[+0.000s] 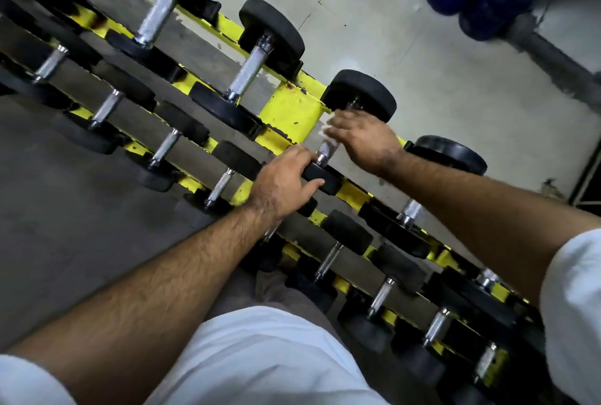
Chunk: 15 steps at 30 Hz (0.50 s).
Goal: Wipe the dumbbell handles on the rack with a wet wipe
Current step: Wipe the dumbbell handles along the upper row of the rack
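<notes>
Yellow rack (pixel 286 112), dumbbells in rows. Right hand (pixel 361 138) wraps wipe (pixel 325 128) round 1 handle (pixel 323 152); left hand (pixel 283 182) grips its near head (pixel 322 178).

the light is dim and flat, brightest on the pale floor (pixel 406 47) at the far right, murky at the near left. chrome dumbbell handles (pixel 156 14) catch soft glints. the right hand (pixel 361 138) is motion-blurred. wide-angle distortion bends the rack (pixel 289 108) and stretches the edges.
</notes>
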### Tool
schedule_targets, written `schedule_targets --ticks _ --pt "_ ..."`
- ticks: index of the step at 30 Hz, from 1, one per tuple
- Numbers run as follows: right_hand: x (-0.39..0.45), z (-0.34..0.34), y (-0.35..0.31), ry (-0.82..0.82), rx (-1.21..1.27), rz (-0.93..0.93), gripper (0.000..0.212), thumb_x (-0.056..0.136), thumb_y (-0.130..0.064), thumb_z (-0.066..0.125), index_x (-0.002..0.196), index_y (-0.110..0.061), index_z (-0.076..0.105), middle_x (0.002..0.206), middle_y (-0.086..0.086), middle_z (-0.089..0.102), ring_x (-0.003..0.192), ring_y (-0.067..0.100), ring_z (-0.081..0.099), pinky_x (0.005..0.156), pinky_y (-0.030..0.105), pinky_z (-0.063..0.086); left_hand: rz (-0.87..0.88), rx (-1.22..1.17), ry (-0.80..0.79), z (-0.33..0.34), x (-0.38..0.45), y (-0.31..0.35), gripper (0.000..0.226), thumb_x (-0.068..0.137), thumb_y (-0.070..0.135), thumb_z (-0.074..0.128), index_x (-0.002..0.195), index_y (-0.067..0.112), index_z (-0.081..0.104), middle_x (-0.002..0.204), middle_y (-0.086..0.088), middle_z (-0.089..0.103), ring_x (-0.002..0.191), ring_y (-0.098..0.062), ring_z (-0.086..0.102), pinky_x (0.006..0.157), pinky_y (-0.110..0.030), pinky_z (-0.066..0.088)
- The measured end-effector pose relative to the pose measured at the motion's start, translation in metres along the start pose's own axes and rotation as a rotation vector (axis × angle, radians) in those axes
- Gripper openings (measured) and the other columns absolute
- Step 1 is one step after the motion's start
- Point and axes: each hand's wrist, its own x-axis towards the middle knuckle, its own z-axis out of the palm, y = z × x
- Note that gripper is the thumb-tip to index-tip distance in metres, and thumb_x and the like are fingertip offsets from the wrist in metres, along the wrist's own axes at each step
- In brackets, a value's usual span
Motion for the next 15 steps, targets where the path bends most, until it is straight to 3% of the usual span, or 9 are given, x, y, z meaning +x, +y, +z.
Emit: schedule_targets --ticks 2,4,6,8,11,13,15 --pt "-0.001 0.001 -0.015 -0.023 0.002 0.107 0.05 0.092 -0.006 0.056 0.141 -0.013 0.054 0.15 0.011 0.049 0.144 0.029 0.038 0.121 0.044 0.023 0.015 -0.026 -0.072 -0.012 0.005 -0.006 0.044 0.09 0.04 0.067 0.127 0.02 0.059 0.126 0.005 0.058 0.112 -0.015 0.057 0.092 -0.028 0.046" --pt "-0.009 0.008 -0.036 -0.106 0.026 -0.012 0.054 0.094 -0.016 0.057 0.147 -0.013 0.047 0.154 0.011 0.043 0.146 0.029 0.033 0.123 0.045 0.02 -0.003 -0.032 -0.164 -0.022 0.014 -0.012 0.047 0.089 0.04 0.068 0.13 0.019 0.058 0.127 0.002 0.059 0.113 -0.016 0.057 0.092 -0.027 0.043" --pt "-0.014 0.003 -0.035 -0.161 0.002 -0.098 0.053 0.099 -0.029 0.043 0.151 -0.015 0.041 0.157 0.008 0.039 0.147 0.027 0.032 0.123 0.043 0.018 -0.017 -0.032 -0.236 -0.028 0.024 -0.017 0.048 0.087 0.043 0.071 0.128 0.02 0.06 0.122 0.0 0.061 0.111 -0.018 0.057 0.093 -0.028 0.046" --pt "-0.007 -0.007 -0.016 -0.117 -0.016 0.027 0.057 0.099 -0.029 0.025 0.152 -0.014 0.037 0.159 0.009 0.035 0.148 0.028 0.03 0.122 0.042 0.019 -0.013 -0.02 -0.286 -0.032 0.031 -0.021 0.049 0.085 0.047 0.072 0.125 0.021 0.062 0.119 0.001 0.062 0.109 -0.018 0.058 0.093 -0.033 0.049" --pt "-0.001 -0.013 -0.017 -0.13 -0.025 0.214 0.062 0.096 -0.017 0.037 0.156 -0.013 0.027 0.163 0.009 0.025 0.152 0.027 0.019 0.123 0.042 0.015 -0.017 -0.014 -0.302 -0.033 0.034 -0.024 0.051 0.083 0.051 0.072 0.124 0.022 0.063 0.118 0.002 0.063 0.107 -0.017 0.059 0.092 -0.038 0.052" --pt "-0.007 -0.007 -0.034 -0.216 -0.079 0.106 0.067 0.096 -0.024 0.042 0.158 -0.014 0.019 0.165 0.009 0.018 0.154 0.025 0.01 0.125 0.043 0.008 -0.017 -0.012 -0.294 -0.032 0.033 -0.024 0.05 0.083 0.052 0.071 0.122 0.022 0.063 0.117 0.002 0.063 0.105 -0.018 0.06 0.092 -0.04 0.052" --pt "-0.008 -0.011 -0.036 -0.253 -0.098 0.052 0.063 0.1 -0.037 0.036 0.157 -0.013 0.026 0.163 0.009 0.024 0.153 0.025 0.016 0.125 0.042 0.009 -0.013 -0.005 -0.289 -0.029 0.032 -0.023 0.048 0.083 0.053 0.07 0.118 0.022 0.063 0.113 0.003 0.063 0.103 -0.017 0.059 0.09 -0.041 0.052"
